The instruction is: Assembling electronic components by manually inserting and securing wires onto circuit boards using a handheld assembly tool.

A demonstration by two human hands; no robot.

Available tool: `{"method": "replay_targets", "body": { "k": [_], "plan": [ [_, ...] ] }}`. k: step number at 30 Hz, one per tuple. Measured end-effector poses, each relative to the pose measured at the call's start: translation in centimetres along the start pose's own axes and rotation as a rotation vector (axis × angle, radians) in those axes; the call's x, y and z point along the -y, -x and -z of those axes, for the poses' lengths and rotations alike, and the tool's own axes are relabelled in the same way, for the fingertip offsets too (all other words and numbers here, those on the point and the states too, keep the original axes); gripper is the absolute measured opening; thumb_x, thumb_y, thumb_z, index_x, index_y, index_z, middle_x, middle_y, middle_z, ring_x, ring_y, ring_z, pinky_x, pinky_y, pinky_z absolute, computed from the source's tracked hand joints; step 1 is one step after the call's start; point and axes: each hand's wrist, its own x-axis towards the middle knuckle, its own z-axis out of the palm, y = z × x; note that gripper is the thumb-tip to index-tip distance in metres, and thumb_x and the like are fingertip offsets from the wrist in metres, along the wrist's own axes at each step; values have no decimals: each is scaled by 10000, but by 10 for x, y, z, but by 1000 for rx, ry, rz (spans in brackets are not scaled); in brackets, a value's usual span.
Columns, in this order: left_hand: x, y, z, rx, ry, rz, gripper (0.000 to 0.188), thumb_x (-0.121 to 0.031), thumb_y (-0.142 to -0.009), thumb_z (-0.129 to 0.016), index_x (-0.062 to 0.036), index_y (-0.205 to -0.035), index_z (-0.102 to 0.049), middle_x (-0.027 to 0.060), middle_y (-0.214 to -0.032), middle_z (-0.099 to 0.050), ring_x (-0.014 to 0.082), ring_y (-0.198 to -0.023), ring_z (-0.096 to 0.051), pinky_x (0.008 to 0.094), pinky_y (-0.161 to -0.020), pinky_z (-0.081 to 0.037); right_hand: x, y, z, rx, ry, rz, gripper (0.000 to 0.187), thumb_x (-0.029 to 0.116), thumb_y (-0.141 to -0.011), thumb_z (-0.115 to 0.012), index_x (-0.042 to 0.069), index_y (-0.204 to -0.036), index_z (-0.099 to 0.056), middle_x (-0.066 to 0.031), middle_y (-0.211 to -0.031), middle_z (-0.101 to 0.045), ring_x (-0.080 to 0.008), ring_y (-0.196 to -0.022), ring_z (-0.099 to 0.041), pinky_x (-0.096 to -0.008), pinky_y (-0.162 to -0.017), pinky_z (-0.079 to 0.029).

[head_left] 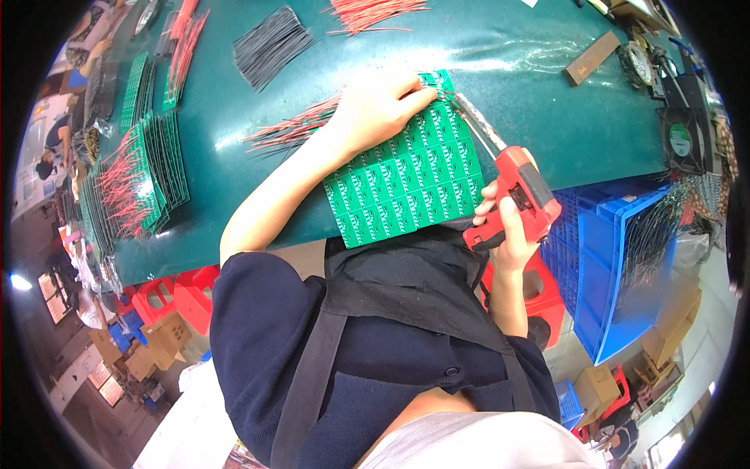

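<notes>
A green circuit board panel [406, 187] of many small repeated units lies at the table's near edge, tilted a little. My left hand [379, 109] rests over its far left part, fingers bent and thumb toward the far edge, closed on what looks like a thin wire. Red and black wires [297, 129] fan out to the left from beneath this hand and wrist. My right hand [504, 227] grips a red and black soldering gun [525, 191] beside the panel's right edge. Its long metal nose points at the far right corner, close to my left thumb; the exact contact is too small to tell.
On the green table [547, 94] lie black wires [272, 47], red wires [375, 12] and a brown bar [591, 59]. Several wired panels [148, 172] stand at left. A small fan [681, 137] sits far right. A blue crate [601, 258] stands right, near a red stool [543, 293].
</notes>
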Motion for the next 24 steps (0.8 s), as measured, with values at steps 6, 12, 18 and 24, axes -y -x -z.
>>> {"method": "replay_targets", "body": {
  "k": [6,12,18,24],
  "plan": [
    [-1,0,0,24,-15,10,185,-126,-745,-639,-141,-926,-679,20,-748,-599,197,-669,-609,313,-565,-498,-2,-1,4,29,39,-12,352,64,-854,-570,-70,-1171,-495,-152,-890,-622,-181,-682,-627,-303,-562,-550],
    [-2,-3,0,19,-15,16,188,-133,-751,-637,-138,-935,-674,24,-756,-604,208,-673,-614,323,-568,-500,3,-3,7,23,-27,64,578,103,-853,-556,-49,-1353,-309,-147,-933,-595,-203,-776,-618,-291,-593,-551],
    [-3,-2,0,34,21,21,166,-156,-789,-565,-92,-932,-621,52,-766,-545,222,-731,-566,346,-601,-469,0,2,7,18,-58,88,592,121,-848,-550,-50,-1356,-299,-147,-922,-590,-201,-757,-612,-276,-579,-543],
    [-2,-1,-1,7,10,14,131,-139,-803,-549,-75,-898,-611,66,-769,-561,235,-745,-578,372,-623,-479,0,2,6,-5,1,118,413,169,-856,-527,-76,-1180,-453,-168,-920,-575,-216,-711,-603,-271,-534,-520]
  ]
}}
